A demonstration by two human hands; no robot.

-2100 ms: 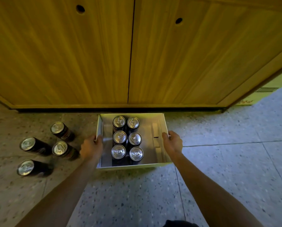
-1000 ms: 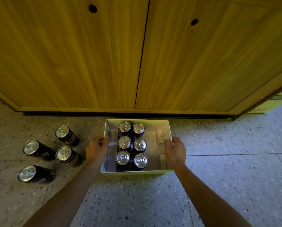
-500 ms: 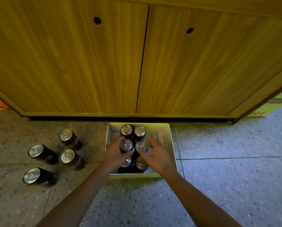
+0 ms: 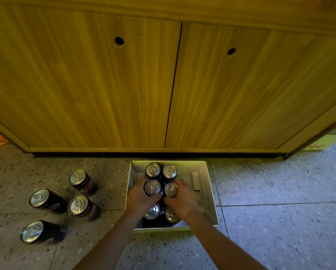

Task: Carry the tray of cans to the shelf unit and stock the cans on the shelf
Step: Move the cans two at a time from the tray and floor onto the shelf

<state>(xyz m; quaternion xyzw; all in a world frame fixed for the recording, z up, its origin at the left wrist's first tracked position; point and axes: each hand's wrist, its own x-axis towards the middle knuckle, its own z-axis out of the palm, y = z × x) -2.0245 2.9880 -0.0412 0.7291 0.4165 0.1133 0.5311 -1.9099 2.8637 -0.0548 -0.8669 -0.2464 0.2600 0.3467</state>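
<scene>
Fingers of each hand wrap one middle-row can inside the tray.

Dim yellowish light, wide-angle bowing, soft edge blur

Bare forearms, hands, no sleeves

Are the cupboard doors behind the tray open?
No, both wooden doors are shut flush, with only a thin dark seam between them, behind the tray on the floor.
</scene>
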